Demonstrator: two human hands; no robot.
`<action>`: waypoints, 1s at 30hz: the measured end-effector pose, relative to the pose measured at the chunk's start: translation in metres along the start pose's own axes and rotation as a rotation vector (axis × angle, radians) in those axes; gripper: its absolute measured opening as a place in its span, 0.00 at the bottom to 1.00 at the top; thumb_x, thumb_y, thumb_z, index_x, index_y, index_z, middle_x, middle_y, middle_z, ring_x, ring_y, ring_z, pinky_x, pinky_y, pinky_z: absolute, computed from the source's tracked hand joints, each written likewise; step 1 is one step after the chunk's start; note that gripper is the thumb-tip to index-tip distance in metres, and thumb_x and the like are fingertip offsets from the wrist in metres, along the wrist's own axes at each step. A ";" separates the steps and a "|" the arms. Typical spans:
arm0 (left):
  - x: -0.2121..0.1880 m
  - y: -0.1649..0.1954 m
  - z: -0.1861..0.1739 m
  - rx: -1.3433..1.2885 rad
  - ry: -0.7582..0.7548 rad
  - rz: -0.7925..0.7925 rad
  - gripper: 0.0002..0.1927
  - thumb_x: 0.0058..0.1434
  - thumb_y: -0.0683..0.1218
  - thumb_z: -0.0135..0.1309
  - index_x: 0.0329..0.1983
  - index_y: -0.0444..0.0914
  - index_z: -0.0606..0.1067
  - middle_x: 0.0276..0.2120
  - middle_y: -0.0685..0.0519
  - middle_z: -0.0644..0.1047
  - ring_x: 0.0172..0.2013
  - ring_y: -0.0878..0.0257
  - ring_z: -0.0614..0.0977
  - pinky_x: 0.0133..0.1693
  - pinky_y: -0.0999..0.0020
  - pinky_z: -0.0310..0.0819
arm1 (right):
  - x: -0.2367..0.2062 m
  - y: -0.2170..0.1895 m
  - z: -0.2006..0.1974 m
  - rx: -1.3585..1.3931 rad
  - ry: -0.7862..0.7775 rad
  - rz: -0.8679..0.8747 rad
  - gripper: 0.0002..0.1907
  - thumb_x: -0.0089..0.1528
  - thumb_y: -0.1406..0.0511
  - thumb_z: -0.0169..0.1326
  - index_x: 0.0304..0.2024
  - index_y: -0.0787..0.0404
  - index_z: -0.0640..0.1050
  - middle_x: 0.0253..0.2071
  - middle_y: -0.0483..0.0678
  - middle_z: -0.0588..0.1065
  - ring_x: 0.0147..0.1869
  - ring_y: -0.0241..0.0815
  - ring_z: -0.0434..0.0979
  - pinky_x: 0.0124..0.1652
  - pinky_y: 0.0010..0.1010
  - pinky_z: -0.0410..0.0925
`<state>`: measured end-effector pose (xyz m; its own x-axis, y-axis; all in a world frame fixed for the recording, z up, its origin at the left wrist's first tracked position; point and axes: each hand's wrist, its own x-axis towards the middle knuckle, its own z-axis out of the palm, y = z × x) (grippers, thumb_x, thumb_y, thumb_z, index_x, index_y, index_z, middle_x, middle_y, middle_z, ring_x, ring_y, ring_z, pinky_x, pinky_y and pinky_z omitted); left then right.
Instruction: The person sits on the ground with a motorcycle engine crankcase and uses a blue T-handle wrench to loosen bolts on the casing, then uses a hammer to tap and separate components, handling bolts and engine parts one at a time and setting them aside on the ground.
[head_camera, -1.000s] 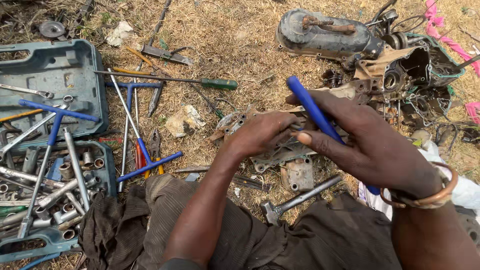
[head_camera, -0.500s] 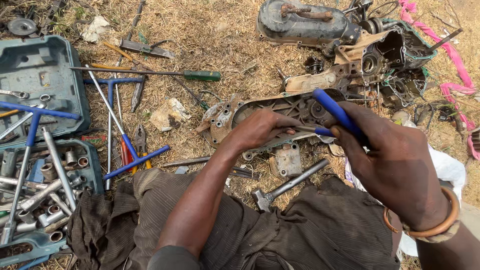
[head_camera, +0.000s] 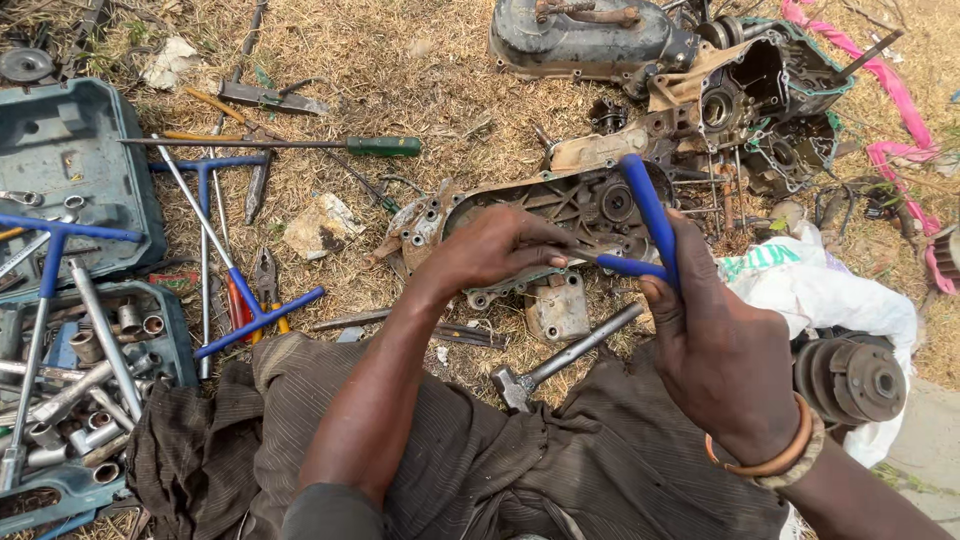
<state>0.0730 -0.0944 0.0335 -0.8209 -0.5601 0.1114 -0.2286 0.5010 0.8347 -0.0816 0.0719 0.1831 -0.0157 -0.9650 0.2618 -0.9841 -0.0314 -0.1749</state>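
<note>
A: The blue tool (head_camera: 648, 215) in the right hand (head_camera: 725, 360): smooth, slightly glossy plastic on the handle. The engine cover (head_camera: 520, 225) under the left hand (head_camera: 490, 250)?

B: Cast metal, dull grey, rough and grimy. The hammer (head_camera: 560, 362) is bare, worn steel.

A: The toolbox (head_camera: 60, 150)?

B: Matt teal plastic, scuffed. The sockets (head_camera: 90, 400) inside are shiny metal. The trousers (head_camera: 560, 460) are coarse brown cloth, and the ground (head_camera: 400, 60) is dry straw.

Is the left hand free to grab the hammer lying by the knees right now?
Probably yes. The left hand only rests on the engine cover, and the hammer lies uncovered on the grass just below it, nothing between. The right hand holds the blue tool.
</note>
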 end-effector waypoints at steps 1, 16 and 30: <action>-0.005 0.015 -0.010 -0.231 0.127 0.089 0.22 0.63 0.61 0.53 0.57 0.52 0.79 0.49 0.55 0.83 0.48 0.58 0.84 0.52 0.54 0.78 | -0.004 0.008 0.003 0.104 -0.092 0.133 0.28 0.70 0.61 0.52 0.70 0.60 0.66 0.30 0.58 0.78 0.25 0.52 0.78 0.24 0.42 0.67; 0.016 0.118 -0.031 0.740 0.577 0.659 0.36 0.77 0.61 0.44 0.12 0.44 0.60 0.12 0.59 0.55 0.20 0.66 0.55 0.25 0.66 0.50 | -0.003 0.080 0.012 0.570 -0.889 0.270 0.13 0.67 0.65 0.48 0.45 0.65 0.80 0.32 0.50 0.78 0.37 0.42 0.74 0.40 0.36 0.73; -0.093 0.173 0.041 0.463 0.604 -0.102 0.26 0.78 0.56 0.46 0.53 0.24 0.75 0.27 0.47 0.74 0.26 0.56 0.76 0.28 0.58 0.71 | 0.115 0.084 0.008 -0.176 -0.465 -1.493 0.20 0.65 0.52 0.51 0.47 0.61 0.77 0.40 0.51 0.76 0.46 0.49 0.75 0.47 0.40 0.70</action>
<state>0.0880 0.0712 0.1457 -0.3858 -0.8148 0.4327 -0.5930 0.5783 0.5602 -0.1646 -0.0442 0.1915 0.9720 -0.0852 -0.2190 -0.0688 -0.9943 0.0813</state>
